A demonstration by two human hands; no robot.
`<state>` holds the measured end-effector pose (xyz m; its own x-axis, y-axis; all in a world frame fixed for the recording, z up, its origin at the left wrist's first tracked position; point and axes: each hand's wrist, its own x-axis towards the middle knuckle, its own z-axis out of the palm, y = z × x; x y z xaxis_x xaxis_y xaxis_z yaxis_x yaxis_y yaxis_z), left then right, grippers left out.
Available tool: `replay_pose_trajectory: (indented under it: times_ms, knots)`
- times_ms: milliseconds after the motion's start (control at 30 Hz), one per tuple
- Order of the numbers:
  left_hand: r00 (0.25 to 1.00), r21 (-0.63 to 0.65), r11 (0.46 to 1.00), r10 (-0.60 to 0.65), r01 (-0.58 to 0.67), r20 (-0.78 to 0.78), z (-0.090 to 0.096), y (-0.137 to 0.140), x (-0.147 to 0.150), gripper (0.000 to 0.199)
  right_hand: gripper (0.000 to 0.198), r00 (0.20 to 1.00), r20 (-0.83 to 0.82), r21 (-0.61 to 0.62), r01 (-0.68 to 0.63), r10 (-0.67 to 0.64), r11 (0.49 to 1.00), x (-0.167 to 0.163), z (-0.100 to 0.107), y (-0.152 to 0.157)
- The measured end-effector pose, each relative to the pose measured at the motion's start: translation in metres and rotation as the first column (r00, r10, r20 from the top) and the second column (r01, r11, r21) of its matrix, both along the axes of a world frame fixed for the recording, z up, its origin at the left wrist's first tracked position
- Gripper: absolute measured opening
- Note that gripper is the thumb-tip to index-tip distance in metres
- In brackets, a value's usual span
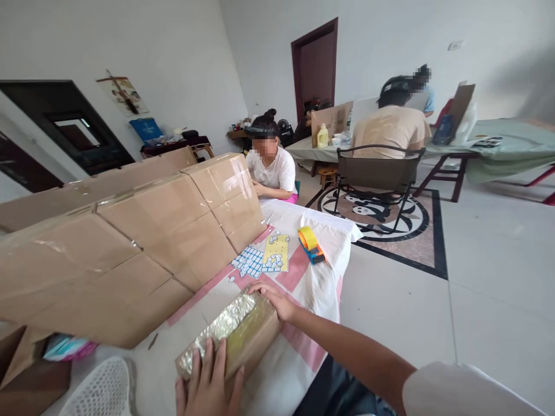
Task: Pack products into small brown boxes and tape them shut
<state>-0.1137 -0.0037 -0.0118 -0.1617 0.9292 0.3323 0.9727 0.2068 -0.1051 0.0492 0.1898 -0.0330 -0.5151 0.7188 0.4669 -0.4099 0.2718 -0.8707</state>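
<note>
A small cardboard box point(255, 341) sits on the cloth-covered table in front of me. A strip of shiny, wrinkled clear tape point(223, 320) runs along its top. My left hand point(210, 375) lies on the near end of the box with its fingers spread. At the far end, my right hand point(274, 301) is bent round the corner of the box, fingers over its top edge. The box hides part of that grip. Beyond the box, a yellow tape roll in a blue and orange dispenser point(311, 245) rests on the cloth.
White and blue label pieces point(249, 263) and a yellow sheet point(277, 251) lie past the box. A tall cardboard partition point(160, 225) bounds the left side. A white mesh basket point(102, 390) is at lower left. One person point(275, 167) sits across; another point(388, 130) sits farther off.
</note>
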Motion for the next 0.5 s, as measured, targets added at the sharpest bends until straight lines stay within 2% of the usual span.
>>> replay_pose_trajectory:
  times_ms: [167, 367, 400, 467, 500]
  knots:
    - [1.0, 0.125, 0.992, 0.018, -0.016, -0.011, -0.001, 0.001, 0.008, 0.059, 0.054, 0.999, 0.038, -0.057, -0.007, 0.009, 0.998, 0.004, -0.016, 0.0]
    - [0.999, 0.241, 0.969, 0.044, -0.045, 0.01, 0.0, -0.004, 0.02, 0.058, 0.059, 0.973, 0.2, -0.111, 0.14, -0.116, 0.984, -0.002, -0.046, -0.002]
    - [0.998, 0.244, 0.968, 0.058, -0.058, 0.006, 0.0, -0.004, 0.021, 0.058, 0.056, 0.969, 0.2, -0.106, 0.169, -0.146, 0.98, 0.0, -0.047, -0.003]
    - [0.997, 0.239, 0.968, 0.081, -0.078, -0.003, 0.001, -0.003, 0.021, 0.057, 0.047, 0.939, 0.191, -0.038, 0.3, -0.287, 0.953, 0.013, -0.045, -0.001]
    - [0.995, 0.232, 0.968, 0.095, -0.092, -0.003, 0.001, -0.002, 0.021, 0.057, 0.043, 0.893, 0.178, 0.04, 0.414, -0.414, 0.909, 0.026, -0.043, 0.004]
